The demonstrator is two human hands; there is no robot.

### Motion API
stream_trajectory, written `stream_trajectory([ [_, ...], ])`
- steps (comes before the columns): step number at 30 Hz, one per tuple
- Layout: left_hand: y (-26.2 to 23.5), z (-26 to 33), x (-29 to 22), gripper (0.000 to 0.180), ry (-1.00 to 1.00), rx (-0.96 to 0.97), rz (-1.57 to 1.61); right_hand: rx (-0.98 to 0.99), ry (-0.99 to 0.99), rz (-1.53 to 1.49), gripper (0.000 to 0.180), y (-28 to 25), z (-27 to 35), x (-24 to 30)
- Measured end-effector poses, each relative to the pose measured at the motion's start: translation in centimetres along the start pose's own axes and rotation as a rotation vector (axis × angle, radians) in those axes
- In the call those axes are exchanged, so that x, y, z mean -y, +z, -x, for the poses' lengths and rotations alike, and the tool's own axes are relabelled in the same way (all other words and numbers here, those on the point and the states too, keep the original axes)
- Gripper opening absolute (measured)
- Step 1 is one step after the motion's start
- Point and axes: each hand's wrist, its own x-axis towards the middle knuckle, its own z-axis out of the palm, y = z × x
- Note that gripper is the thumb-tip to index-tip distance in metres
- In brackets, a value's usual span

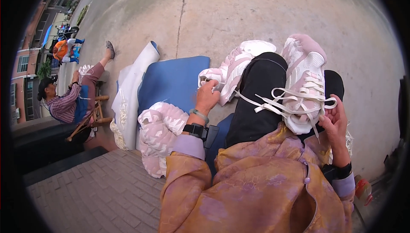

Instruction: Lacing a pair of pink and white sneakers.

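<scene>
"Head view: where's the laced shoe [305,73]?"

"Lying on the lap, toe pointing away, heel near the jacket [252,181]. Its laces [267,105] sprawl loose toward the left leg [259,92]."

"And the right hand [336,120]?"

"Beside the heel, fingers bent; I can't tell whether they grip anything."

"The left hand [207,97]?"

"At the opening of a second shoe [222,71], past the left leg. Fingers curled, but their tips are hidden, so I can't tell if they've closed."

"Nearby?"

"A blue mat [175,79] and a shoe pile [161,137]."
</scene>
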Motion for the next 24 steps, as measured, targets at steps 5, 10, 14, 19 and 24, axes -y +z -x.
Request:
stream_trajectory([
  [5, 0.6, -0.2, -4.8, 0.060, -0.027, 0.281, 0.136, -0.020, -0.010, 0.013, 0.070, 0.0, -0.1, -0.4],
  [10, 2.2, 0.7, -4.9, 0.056, -0.096, 0.071, -0.229, -0.028, 0.015, 0.063, 0.071, 0.2, -0.1, -0.1],
  [14, -1.2, -0.4, -2.6, 0.016, 0.075, -0.368, -0.170, -0.034, -0.065, 0.102, 0.074, 0.3, -0.2, -0.2],
  [19, -8.2, -2.4, -6.2, 0.014, 0.236, -0.541, -0.341, -0.006, -0.044, 0.090, 0.076, -0.1, -0.2, -0.3],
  [24, -17.6, -2.0, -14.2, 0.026, 0.140, -0.363, 0.129, -0.025, -0.119, 0.305, 0.071, -1.6, -0.1, 0.0],
])
